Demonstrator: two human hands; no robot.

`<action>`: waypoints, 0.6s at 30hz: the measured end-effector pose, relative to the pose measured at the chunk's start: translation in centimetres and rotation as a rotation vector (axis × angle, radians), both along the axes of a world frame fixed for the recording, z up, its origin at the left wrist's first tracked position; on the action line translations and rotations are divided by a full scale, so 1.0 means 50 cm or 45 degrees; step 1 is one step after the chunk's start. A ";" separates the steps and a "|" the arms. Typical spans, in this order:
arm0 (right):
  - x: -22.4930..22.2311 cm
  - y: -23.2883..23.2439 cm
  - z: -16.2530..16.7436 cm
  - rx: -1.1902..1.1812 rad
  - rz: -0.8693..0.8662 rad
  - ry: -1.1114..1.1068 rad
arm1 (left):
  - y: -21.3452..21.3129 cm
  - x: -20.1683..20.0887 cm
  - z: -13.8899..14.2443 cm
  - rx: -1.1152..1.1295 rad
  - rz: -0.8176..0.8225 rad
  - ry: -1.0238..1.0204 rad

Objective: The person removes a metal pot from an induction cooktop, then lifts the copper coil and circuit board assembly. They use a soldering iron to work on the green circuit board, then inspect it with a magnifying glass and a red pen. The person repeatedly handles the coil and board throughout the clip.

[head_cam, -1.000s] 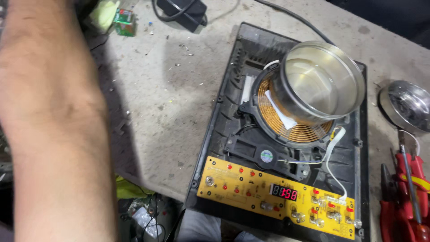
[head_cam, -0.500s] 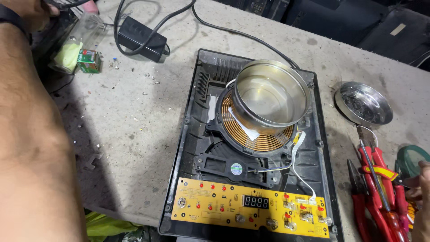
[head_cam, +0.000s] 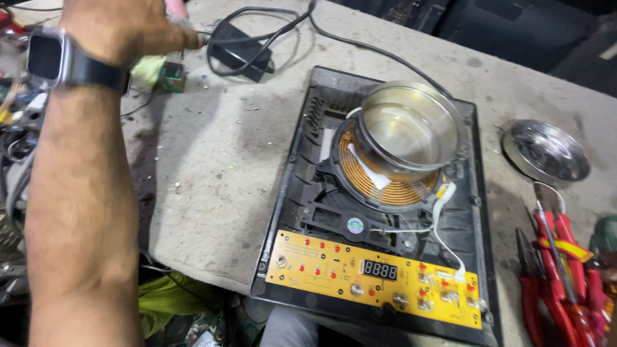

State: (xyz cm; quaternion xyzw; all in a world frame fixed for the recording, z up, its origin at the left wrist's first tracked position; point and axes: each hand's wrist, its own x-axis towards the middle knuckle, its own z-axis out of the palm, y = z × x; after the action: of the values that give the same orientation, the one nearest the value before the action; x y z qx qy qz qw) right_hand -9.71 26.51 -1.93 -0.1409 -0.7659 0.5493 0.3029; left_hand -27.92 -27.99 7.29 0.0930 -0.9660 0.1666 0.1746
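Fingers (head_cam: 183, 35) of the left hand (head_cam: 122, 26) are pinching a black cable (head_cam: 257, 16) — just beside them is lying its black adapter (head_cam: 241, 51); well apart, a steel bowl (head_cam: 408, 132) is sitting on an opened induction cooker (head_cam: 308, 193)

Opened induction cooker (head_cam: 302, 193) sits mid-bench, a steel pot (head_cam: 408, 132) on its coil (head_cam: 376, 183), the control board (head_cam: 373, 279) along its near edge. Left hand (head_cam: 122, 26) reaches far left, beside the power adapter (head_cam: 239, 51) behind the cooker; a lid (head_cam: 545, 152) and pliers (head_cam: 559, 270) lie right
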 end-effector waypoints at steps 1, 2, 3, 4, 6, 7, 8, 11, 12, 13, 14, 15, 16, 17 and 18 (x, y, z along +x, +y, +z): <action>0.007 0.007 0.009 0.008 0.000 0.001 | 0.014 0.016 -0.007 -0.016 -0.012 -0.002; 0.012 0.013 0.020 0.024 0.014 0.014 | 0.026 0.043 -0.025 -0.020 0.004 0.002; 0.017 0.016 0.029 0.069 0.034 0.049 | 0.034 0.068 -0.044 -0.026 0.025 0.004; 0.022 0.021 0.041 0.124 0.073 0.097 | 0.044 0.089 -0.069 -0.019 0.058 -0.018; 0.028 0.024 0.058 0.253 0.163 0.254 | 0.056 0.119 -0.112 0.087 0.115 -0.043; 0.031 0.025 0.065 0.268 0.156 0.277 | 0.064 0.127 -0.131 0.141 0.142 -0.083; 0.032 0.028 0.073 0.287 0.152 0.297 | 0.072 0.128 -0.145 0.132 0.159 -0.126; 0.033 0.038 0.086 0.344 0.125 0.247 | 0.099 0.141 -0.162 0.150 0.204 -0.239; 0.034 0.041 0.087 0.366 0.139 0.236 | 0.105 0.150 -0.155 0.185 0.209 -0.242; 0.034 0.041 0.087 0.386 0.153 0.232 | 0.111 0.157 -0.142 0.219 0.215 -0.238; 0.034 0.041 0.087 0.407 0.168 0.222 | 0.119 0.162 -0.127 0.311 0.016 -0.065; 0.034 0.036 0.086 0.441 0.200 0.250 | 0.125 0.169 -0.111 0.405 -0.176 0.105; 0.031 0.029 0.085 0.476 0.236 0.278 | 0.131 0.177 -0.095 0.499 -0.361 0.279; 0.028 0.019 0.085 0.509 0.272 0.307 | 0.140 0.180 -0.081 0.633 -0.440 0.287; 0.023 0.006 0.087 0.574 0.301 0.291 | 0.155 0.178 -0.074 0.767 -0.521 0.295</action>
State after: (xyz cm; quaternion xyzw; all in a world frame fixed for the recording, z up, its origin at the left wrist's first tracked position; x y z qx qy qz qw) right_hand -8.54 26.82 2.40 0.0832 -0.8408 0.4091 0.3447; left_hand -19.01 -20.22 3.62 -0.0365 -0.9441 -0.1748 0.2770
